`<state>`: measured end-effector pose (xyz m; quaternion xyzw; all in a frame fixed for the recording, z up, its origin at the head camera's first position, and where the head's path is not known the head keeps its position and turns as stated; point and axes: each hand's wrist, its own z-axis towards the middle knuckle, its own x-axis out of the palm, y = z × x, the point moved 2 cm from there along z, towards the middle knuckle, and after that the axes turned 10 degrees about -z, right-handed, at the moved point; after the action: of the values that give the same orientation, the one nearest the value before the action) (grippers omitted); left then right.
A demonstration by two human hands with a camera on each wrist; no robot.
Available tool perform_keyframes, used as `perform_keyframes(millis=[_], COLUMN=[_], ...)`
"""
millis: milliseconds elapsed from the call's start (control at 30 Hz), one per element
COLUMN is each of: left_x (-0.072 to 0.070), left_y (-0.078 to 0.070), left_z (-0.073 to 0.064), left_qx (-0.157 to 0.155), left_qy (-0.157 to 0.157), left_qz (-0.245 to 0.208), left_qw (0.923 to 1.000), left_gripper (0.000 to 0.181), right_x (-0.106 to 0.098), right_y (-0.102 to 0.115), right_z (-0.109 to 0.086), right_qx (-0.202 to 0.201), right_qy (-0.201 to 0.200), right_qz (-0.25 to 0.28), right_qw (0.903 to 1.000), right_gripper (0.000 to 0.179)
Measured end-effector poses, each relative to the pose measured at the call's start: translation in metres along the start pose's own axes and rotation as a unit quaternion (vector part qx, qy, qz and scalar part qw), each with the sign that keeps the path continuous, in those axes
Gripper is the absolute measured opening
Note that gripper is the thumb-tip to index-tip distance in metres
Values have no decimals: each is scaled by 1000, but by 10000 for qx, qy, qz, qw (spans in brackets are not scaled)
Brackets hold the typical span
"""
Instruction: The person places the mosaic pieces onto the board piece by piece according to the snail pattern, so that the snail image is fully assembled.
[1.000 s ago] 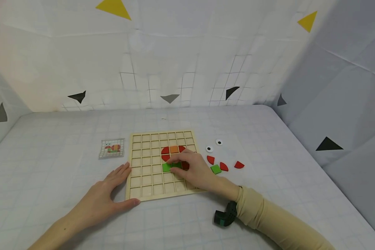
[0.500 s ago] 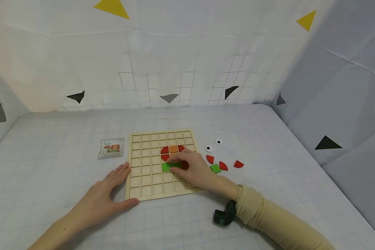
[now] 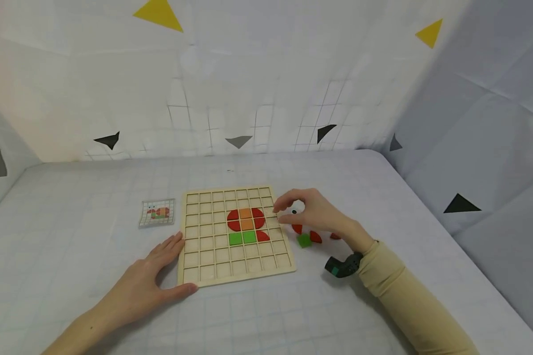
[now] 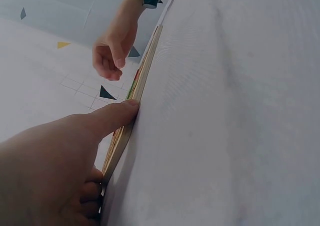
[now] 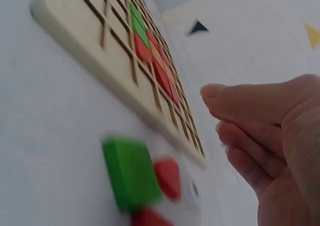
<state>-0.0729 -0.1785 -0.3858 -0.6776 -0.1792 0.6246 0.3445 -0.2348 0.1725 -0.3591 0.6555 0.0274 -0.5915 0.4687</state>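
A wooden grid board [image 3: 200, 257] lies on the table. In its cells are two orange squares [image 3: 246, 224], red quarter-circles [image 3: 233, 220] on both sides of them, and two green squares [image 3: 249, 236] with one more red quarter-circle [image 3: 262, 236] below. My left hand [image 3: 144, 281] touches the board's near left corner, fingertips at the left edge and thumb at the front edge. Just beyond the right edge hovers my right hand [image 3: 317, 213], thumb and fingers apart with nothing between them. It partly covers a white eye disc [image 3: 295, 211] and loose red pieces [image 3: 315, 237].
Beside the loose red pieces lies a green square [image 3: 304, 240], right of the board. A small picture card [image 3: 157, 213] with a coloured grid figure lies to the left. White sheeting with triangle markers [image 3: 239, 141] rises behind the table. A dark device [image 3: 344, 265] sits at the right wrist.
My right hand has lifted off the green squares and moved right, past the board's edge toward the loose pieces, uncovering the pattern. My left hand has stayed at the board's corner.
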Motion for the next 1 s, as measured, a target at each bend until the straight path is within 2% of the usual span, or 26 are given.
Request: perform_keyframes(millis=[200, 400, 533, 800, 1000], left_x=[0, 1, 1, 1, 1], left_y=[2, 2, 1, 1, 2], left_z=[-2, -2, -1, -1, -1], left_qx=[-3, 47, 76, 45, 58], left_qy=[-20, -44, -47, -45, -54], left_qz=[9, 28, 37, 65, 56], left_qw=[10000, 10000, 10000, 10000, 10000], left_gripper=[101, 100, 99, 99, 99], right_x=[-17, -21, -17, -15, -15], right_y=[-33, -42, -44, -43, -39], right_z=[-8, -15, -16, -15, -14], right_qx=[619, 887, 838, 724, 599], right_qy=[420, 898, 1071, 1089, 1067], right_qz=[294, 175, 135, -15, -85], right_qw=[9968, 9918, 9906, 9914, 9925], right_gripper=[22, 26, 33, 38, 35])
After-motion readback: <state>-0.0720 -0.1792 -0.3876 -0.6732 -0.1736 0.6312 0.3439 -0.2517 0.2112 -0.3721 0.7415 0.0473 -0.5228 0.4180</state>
